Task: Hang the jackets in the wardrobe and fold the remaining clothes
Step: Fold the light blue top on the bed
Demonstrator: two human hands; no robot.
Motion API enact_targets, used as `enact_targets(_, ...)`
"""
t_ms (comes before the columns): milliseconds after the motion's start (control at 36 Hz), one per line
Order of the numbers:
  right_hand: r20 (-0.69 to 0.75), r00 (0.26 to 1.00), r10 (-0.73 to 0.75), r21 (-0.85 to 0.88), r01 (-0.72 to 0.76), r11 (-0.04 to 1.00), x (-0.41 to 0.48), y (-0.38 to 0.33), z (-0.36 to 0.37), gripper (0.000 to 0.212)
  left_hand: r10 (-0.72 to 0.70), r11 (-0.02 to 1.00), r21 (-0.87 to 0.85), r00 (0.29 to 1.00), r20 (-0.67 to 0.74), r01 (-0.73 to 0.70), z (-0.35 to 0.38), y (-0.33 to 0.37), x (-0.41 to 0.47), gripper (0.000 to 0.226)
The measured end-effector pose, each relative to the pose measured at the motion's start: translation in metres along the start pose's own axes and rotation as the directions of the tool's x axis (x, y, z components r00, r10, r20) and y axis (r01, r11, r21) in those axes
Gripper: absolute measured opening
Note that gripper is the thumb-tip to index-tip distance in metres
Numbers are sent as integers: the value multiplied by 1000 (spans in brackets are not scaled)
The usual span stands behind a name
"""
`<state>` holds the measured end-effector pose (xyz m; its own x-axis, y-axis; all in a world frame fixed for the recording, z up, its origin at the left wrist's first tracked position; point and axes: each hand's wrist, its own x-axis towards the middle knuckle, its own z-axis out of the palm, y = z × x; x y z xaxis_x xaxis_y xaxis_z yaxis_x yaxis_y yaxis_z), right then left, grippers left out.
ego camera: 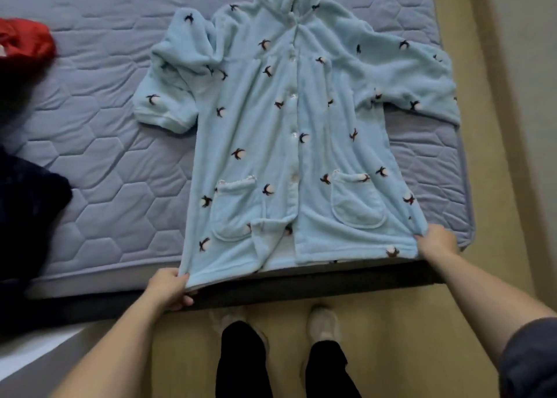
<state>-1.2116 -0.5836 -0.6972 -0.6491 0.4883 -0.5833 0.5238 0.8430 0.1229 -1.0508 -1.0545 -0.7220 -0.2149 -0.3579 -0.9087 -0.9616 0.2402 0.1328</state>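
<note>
A light blue fleece hooded robe (277,120) with small dark-and-white prints lies spread face up on the quilted grey-blue mattress (99,144), buttons down its front and two pockets near the hem. Its hood points away from me and both sleeves are spread out to the sides. My left hand (170,287) grips the hem's left corner at the bed's near edge. My right hand (437,241) pinches the hem's right corner. The hem between them is pulled fairly flat, with one front flap turned up in the middle.
A red garment (25,40) lies at the mattress's far left. A dark navy garment (27,213) is heaped at the left, closer to me. The mattress's right edge meets beige floor (494,126). My feet stand on the floor below the bed's near edge.
</note>
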Motion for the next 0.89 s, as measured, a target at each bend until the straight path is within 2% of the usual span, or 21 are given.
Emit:
enact_targets(56, 14, 999, 34, -69, -33, 997, 4, 14, -2, 29, 4, 1000, 8, 1000, 25, -4, 14, -1, -9, 22)
enact_targets(111, 25, 997, 70, -121, -66, 991, 5, 22, -2, 30, 26, 995, 98, 1000, -12, -25, 19, 5, -16, 24)
enact_targets(222, 46, 999, -21, -201, 30, 979, -2, 21, 5, 35, 133, 895, 444, 978, -163, -48, 21, 12, -27, 31)
enact_targets(278, -6, 997, -76, -223, 73, 972, -7, 22, 13, 47, 190, 860, 508, 954, -232, -48, 26, 13, -32, 32)
enact_targets(333, -75, 986, -150, -256, 126, 958, -12, 23, 21, 66, 296, 852, 514, 903, -312, -102, 32, 12, -36, 29)
enact_targets(389, -111, 951, -289, -355, 233, 905, -17, 22, 29, 82, 494, 766, 607, 800, -341, -214, 39, 11, -36, 28)
enact_targets(444, -76, 883, -463, -493, 370, 787, -21, 21, 37, 92, 665, 591, 750, 706, -244, -297, 48, 9, -33, 37)
enact_targets(500, 13, 811, -584, -603, 473, 643, -23, 19, 48, 97, 762, 420, 836, 638, -114, -352, 59, 9, -32, 49)
enact_targets(583, 87, 776, -625, -635, 526, 566, -23, 18, 60, 97, 811, 266, 889, 585, 3, -373, 76, 13, -29, 61)
enact_targets(667, 61, 736, -674, -604, 564, 563, -21, 17, 65, 72, 873, 177, 879, 483, 68, -443, 95, 22, -27, 60)
enact_targets(722, 77, 706, -704, -593, 600, 537, -20, 19, 64, 54, 915, 76, 854, 376, 146, -515, 108, 28, -27, 61)
enact_targets(750, 98, 700, -707, -594, 611, 523, -19, 22, 62, 47, 907, 11, 841, 359, 219, -541, 112, 30, -28, 61)
enact_targets(778, 116, 702, -703, -602, 613, 512, -20, 25, 59, 43, 872, -61, 827, 373, 317, -560, 114, 31, -28, 60)
enact_targets(833, 138, 731, -669, -633, 584, 508, -21, 33, 51, 38, 742, -146, 806, 475, 473, -574, 114, 28, -28, 53)
enact_targets(889, 167, 765, -622, -676, 548, 493, -24, 37, 42, 38, 656, -147, 828, 573, 491, -542, 108, 26, -30, 43)
